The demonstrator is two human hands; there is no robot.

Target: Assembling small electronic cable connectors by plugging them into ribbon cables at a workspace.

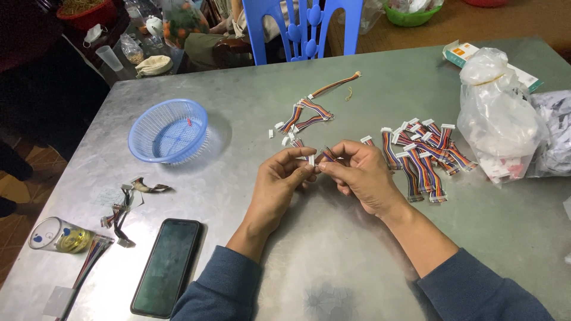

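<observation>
Ribbon cable (326,154) pinched between both hands, left hand (284,175) and right hand (360,172), mid-table (357,249); bare metal toward the near edge.

Near side: bare table (333,261) is lying open before me.
Left: basket (169,131) and phone (166,266) are blocking.
Right: cable pile (425,156) and bag (496,119) are crowding.

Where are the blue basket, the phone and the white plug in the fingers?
blue basket (156,156), head view, on its near rim.
phone (167,266), head view, middle of its dark screen.
white plug (311,160), head view, on its body between both hands' fingertips.
</observation>
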